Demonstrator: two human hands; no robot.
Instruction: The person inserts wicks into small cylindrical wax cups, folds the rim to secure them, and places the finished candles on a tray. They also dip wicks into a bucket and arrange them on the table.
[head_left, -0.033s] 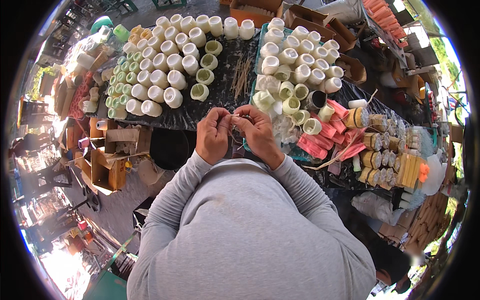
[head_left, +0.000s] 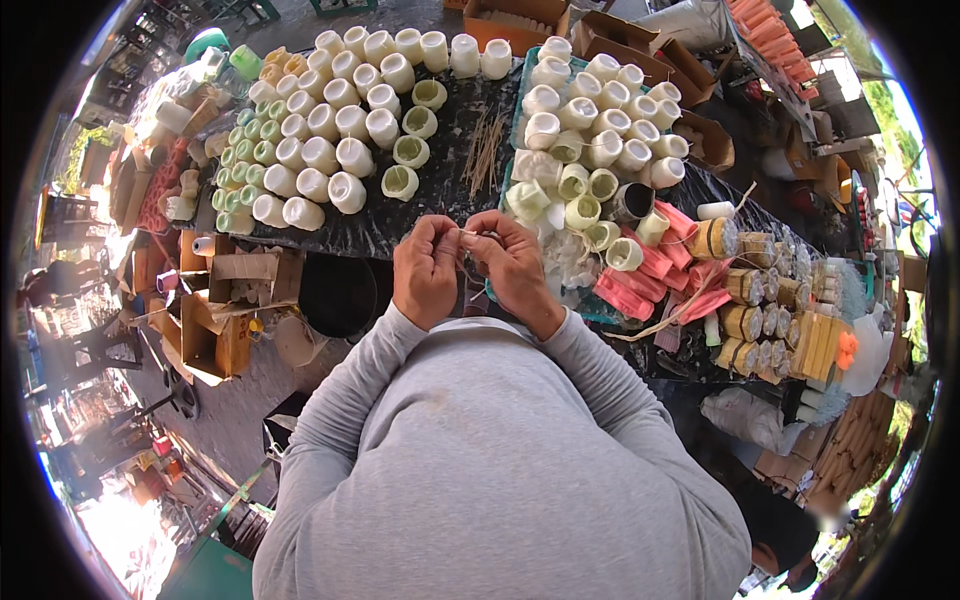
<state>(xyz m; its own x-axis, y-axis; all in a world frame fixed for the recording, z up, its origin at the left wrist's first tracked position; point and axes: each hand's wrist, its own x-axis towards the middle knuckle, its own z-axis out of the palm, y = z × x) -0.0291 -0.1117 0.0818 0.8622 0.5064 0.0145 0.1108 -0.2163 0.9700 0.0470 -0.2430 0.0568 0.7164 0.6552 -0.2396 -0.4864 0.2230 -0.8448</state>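
My left hand point(head_left: 427, 272) and my right hand point(head_left: 514, 270) meet just off the table's near edge. Thumb and fingers of each are pinched together, tip to tip. Between them is something small and pale, mostly covered by the fingers, so its kind is hidden. Beyond my left hand stand rows of white candle-like cylinders point(head_left: 320, 154), with pale green ones point(head_left: 245, 175) at their left. Several hollow greenish cups point(head_left: 400, 182) line their right side. A bunch of thin sticks point(head_left: 485, 150) lies on the dark table covering point(head_left: 450, 170) past my hands.
To the right, a teal tray point(head_left: 521, 110) carries more white cylinders point(head_left: 604, 147). Pink bundles point(head_left: 655, 262), a dark cup point(head_left: 633, 201) and rubber-banded yellowish bundles point(head_left: 715, 238) lie nearby. Cardboard boxes point(head_left: 215, 335) stand below on the left. An orange box point(head_left: 514, 22) is at the back.
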